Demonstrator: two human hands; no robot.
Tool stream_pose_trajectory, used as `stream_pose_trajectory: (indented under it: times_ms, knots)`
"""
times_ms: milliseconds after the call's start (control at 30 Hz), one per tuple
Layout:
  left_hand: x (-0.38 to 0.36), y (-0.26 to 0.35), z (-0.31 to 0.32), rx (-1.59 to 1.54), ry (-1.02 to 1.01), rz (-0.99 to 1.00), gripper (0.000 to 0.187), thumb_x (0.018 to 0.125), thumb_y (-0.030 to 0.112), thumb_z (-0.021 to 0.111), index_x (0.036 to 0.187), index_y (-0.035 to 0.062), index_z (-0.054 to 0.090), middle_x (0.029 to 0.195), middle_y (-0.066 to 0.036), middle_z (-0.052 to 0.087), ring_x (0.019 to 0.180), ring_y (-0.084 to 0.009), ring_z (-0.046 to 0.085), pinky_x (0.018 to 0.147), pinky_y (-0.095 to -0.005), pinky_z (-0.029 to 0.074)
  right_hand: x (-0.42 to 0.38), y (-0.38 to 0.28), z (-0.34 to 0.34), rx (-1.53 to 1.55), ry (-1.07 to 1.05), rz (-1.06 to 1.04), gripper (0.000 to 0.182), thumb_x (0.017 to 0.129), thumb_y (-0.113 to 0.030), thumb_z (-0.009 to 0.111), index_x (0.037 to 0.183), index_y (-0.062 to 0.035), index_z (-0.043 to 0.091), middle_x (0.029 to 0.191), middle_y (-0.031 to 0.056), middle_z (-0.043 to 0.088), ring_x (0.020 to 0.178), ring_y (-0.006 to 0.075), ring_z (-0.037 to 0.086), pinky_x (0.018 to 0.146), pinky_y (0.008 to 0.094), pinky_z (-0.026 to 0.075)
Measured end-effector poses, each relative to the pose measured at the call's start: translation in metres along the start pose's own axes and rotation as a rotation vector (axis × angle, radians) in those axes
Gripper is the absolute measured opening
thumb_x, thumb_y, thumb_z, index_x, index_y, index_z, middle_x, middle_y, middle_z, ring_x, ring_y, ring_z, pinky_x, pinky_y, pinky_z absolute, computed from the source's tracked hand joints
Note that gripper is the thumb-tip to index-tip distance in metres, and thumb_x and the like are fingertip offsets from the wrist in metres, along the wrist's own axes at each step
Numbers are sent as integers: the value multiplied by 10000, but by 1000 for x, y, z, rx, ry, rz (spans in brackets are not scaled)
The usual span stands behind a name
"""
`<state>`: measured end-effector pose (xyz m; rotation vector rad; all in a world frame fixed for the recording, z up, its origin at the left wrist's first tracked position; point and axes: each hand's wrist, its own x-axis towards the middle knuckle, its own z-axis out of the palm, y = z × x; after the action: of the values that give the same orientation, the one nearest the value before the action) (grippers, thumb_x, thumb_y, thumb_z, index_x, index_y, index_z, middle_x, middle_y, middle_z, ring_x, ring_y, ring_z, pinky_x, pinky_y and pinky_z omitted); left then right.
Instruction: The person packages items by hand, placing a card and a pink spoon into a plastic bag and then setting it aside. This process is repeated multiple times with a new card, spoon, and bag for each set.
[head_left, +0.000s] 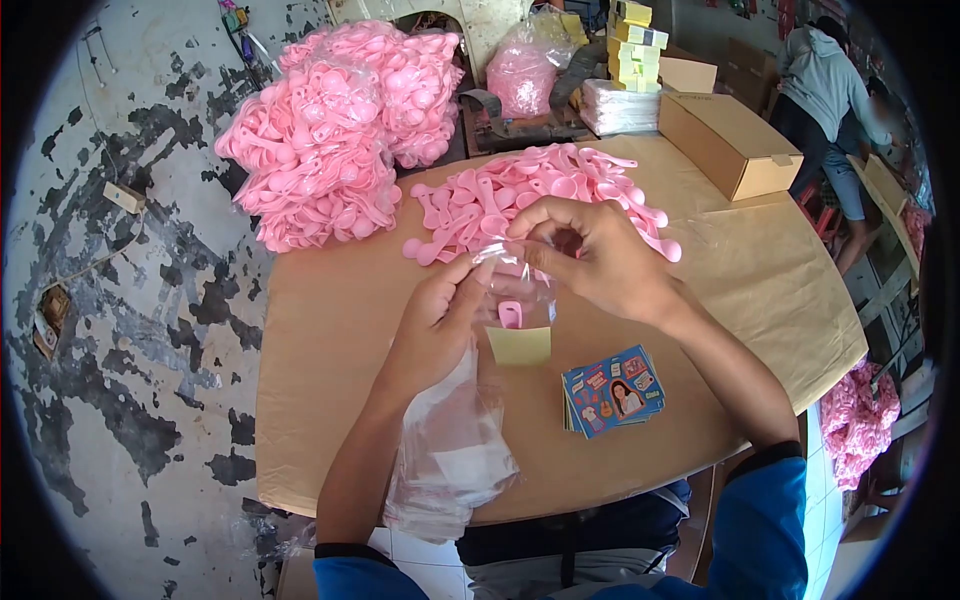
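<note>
My left hand (436,322) pinches the upper edge of a small clear plastic bag (538,290) between thumb and fingers. At the bag's other top corner, the thumb and forefinger of my right hand (605,262) are closed on the film. Through the plastic shows the handle end of a pink spoon (511,316). A pale yellow card (521,346) overlaps the bag's lower end in this view. Below my left wrist lies a stack of flat clear bags (450,460). Under my right forearm sits a pile of blue printed cards (612,391).
Loose pink spoons (480,200) are heaped just beyond my hands. Big bags of pink spoons (325,130) stand at the back left. A cardboard box (730,145) rests at the table's (320,400) back right. A person in a grey hoodie (825,85) bends over at far right.
</note>
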<state>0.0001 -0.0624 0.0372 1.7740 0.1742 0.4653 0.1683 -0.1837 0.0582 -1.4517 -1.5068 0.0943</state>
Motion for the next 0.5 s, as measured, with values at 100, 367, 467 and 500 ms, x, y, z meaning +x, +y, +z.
stream_pose_trajectory:
  times_ms: [100, 367, 467, 500]
  knots:
    - [0, -17, -3, 141, 125, 55, 315, 1038, 193, 394, 1199, -40, 531, 983, -91, 600, 817, -102, 558, 710, -258, 468, 0, 3, 6, -280, 149, -335, 178, 802, -67, 710, 977, -82, 684, 927, 39, 651, 775, 156, 605, 656, 278, 497]
    - [-3, -12, 7, 14, 133, 84, 228, 984, 81, 441, 1136, -39, 561, 722, 1, 510, 641, -49, 424, 558, -255, 367, -1, 6, 15, -555, 183, -562, 204, 714, -171, 703, 907, -108, 722, 852, -13, 621, 848, 171, 577, 726, 301, 534]
    - [-6, -7, -1, 277, 43, 163, 216, 955, 43, 449, 1124, -46, 549, 709, -43, 526, 647, -73, 466, 568, -304, 396, -1, 4, 13, -573, 185, -582, 220, 693, -167, 696, 904, -108, 719, 823, -23, 613, 839, 162, 572, 710, 294, 530]
    - [-6, -4, 1, 314, 56, 165, 190, 961, 41, 444, 1097, -38, 549, 708, -33, 506, 630, -79, 435, 565, -285, 377, -1, 4, 13, -596, 184, -594, 220, 686, -166, 695, 898, -108, 715, 816, -23, 612, 833, 160, 570, 704, 292, 527]
